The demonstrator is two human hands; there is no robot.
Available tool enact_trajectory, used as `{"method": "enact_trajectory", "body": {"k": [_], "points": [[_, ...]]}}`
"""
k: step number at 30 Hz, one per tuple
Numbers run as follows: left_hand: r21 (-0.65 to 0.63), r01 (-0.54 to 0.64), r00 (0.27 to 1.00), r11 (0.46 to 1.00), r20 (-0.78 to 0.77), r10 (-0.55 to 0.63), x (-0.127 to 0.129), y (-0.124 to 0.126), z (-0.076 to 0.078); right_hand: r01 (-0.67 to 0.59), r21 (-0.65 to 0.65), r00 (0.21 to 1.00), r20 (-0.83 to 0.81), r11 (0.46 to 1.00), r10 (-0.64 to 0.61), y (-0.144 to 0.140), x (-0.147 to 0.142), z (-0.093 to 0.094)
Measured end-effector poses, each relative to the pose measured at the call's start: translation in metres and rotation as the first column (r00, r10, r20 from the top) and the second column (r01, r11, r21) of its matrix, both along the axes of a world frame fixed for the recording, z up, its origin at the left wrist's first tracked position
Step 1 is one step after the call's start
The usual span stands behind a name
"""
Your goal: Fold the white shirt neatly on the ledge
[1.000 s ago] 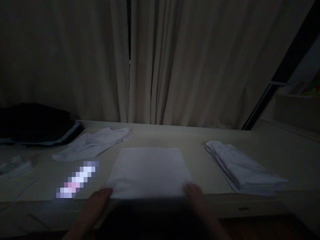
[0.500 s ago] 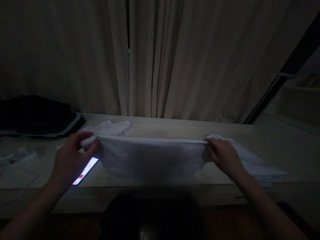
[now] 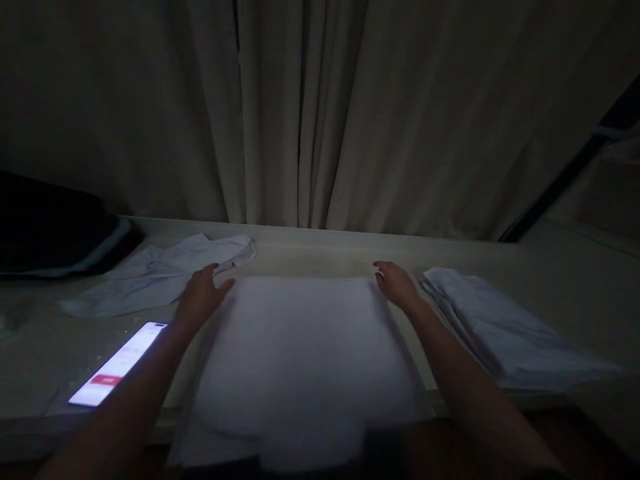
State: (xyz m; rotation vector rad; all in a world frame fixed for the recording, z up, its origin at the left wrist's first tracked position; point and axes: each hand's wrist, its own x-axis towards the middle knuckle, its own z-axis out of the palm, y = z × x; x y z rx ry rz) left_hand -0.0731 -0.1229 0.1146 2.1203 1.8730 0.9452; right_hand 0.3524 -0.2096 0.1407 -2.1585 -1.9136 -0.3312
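A white cloth (image 3: pixel 300 347) lies spread in front of me, its far edge straight and its near part hanging past the table's front edge, blurred. At its far left corner is my left hand (image 3: pixel 203 297), thumb and fingers apart and holding nothing. My right hand (image 3: pixel 397 287) hovers by the far right corner, fingers loosely bent and apart, with nothing in them. Beyond my right forearm sits a stack of folded white cloths (image 3: pixel 505 327). Behind my left hand a crumpled white cloth (image 3: pixel 155 270) rests on the table.
A lit phone (image 3: pixel 120 367) lies left of my left forearm. Dark folded fabric (image 3: pixel 50 223) is piled at the far left. Beige curtains (image 3: pixel 425 120) hang behind the pale table (image 3: pixel 310 257). A dark slanted bar (image 3: pixel 555 180) stands at the right.
Both hands have let go of the white cloth, which was held up between them. It now lies flat, reaching toward me. The view has shifted slightly.
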Motion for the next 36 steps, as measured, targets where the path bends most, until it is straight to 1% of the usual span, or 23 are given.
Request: {"method": "enact_trajectory", "body": {"k": [2,4,5,7,9,12,14,16,17,20,21,22,24,26,28,31,33,35,36], "points": [[-0.003,0.107,0.991,0.994,-0.081,-0.107,0.002,-0.013,-0.04,-0.013,-0.025,0.995,-0.102,1.0,0.011,-0.009,0.002,-0.042],[-0.087,0.177,0.976,0.98,-0.114,-0.186,-0.007,-0.037,-0.076,-0.009,-0.079,0.98,-0.2,0.997,-0.007,-0.03,0.006,-0.077],[-0.144,0.172,0.976,0.974,-0.113,-0.189,-0.015,-0.05,-0.091,0.009,-0.108,0.968,-0.25,0.994,-0.036,-0.042,0.009,-0.091],[-0.265,0.121,0.984,0.957,-0.094,-0.15,-0.033,-0.072,-0.111,0.061,-0.158,0.932,-0.345,0.986,-0.113,-0.066,0.017,-0.111],[-0.352,0.044,0.996,0.935,-0.058,-0.068,-0.052,-0.089,-0.121,0.108,-0.193,0.895,-0.408,0.975,-0.18,-0.086,0.024,-0.123],[-0.472,-0.028,0.998,0.881,0.031,0.049,-0.073,-0.108,-0.121,0.135,-0.239,0.878,-0.421,0.961,-0.228,-0.107,0.029,-0.13],[-0.551,-0.065,0.992,0.832,0.056,0.115,-0.081,-0.119,-0.118,0.157,-0.257,0.882,-0.398,0.954,-0.253,-0.117,0.028,-0.132],[-0.613,-0.081,0.985,0.786,0.073,0.158,-0.085,-0.131,-0.121,0.189,-0.284,0.881,-0.374,0.94,-0.29,-0.125,0.025,-0.135],[-0.627,-0.069,0.981,0.776,0.101,0.168,-0.085,-0.137,-0.124,0.207,-0.314,0.878,-0.357,0.927,-0.317,-0.129,0.022,-0.137],[-0.638,0.04,0.963,0.769,0.23,0.141,-0.081,-0.153,-0.135,0.254,-0.434,0.87,-0.288,0.864,-0.4,-0.141,0.012,-0.143],[-0.647,0.072,0.954,0.759,0.268,0.137,-0.078,-0.157,-0.138,0.273,-0.455,0.868,-0.263,0.848,-0.421,-0.146,0.008,-0.145],[-0.658,0.098,0.944,0.746,0.299,0.139,-0.074,-0.161,-0.14,0.292,-0.459,0.866,-0.246,0.839,-0.436,-0.149,0.003,-0.147],[-0.676,0.135,0.928,0.725,0.343,0.147,-0.067,-0.167,-0.14,0.31,-0.436,0.861,-0.248,0.845,-0.443,-0.156,-0.005,-0.148],[-0.658,0.162,0.906,0.736,0.394,0.152,-0.063,-0.17,-0.135,0.301,-0.404,0.857,-0.283,0.864,-0.431,-0.16,-0.01,-0.147],[-0.646,0.146,0.873,0.749,0.44,0.21,-0.061,-0.172,-0.124,0.287,-0.378,0.847,-0.33,0.88,-0.418,-0.161,-0.011,-0.143],[-0.625,0.073,0.781,0.777,0.521,0.346,-0.063,-0.178,-0.1,0.265,-0.338,0.819,-0.416,0.903,-0.396,-0.165,-0.006,-0.132],[-0.607,0.026,0.716,0.794,0.566,0.409,-0.065,-0.185,-0.083,0.241,-0.32,0.805,-0.461,0.916,-0.373,-0.172,-0.001,-0.125],[-0.613,0.025,0.653,0.789,0.608,0.452,-0.069,-0.194,-0.074,0.217,-0.306,0.786,-0.507,0.927,-0.352,-0.184,0.004,-0.122],[-0.624,0.025,0.635,0.781,0.613,0.47,-0.072,-0.2,-0.073,0.199,-0.301,0.77,-0.541,0.933,-0.339,-0.193,0.006,-0.122]]}}
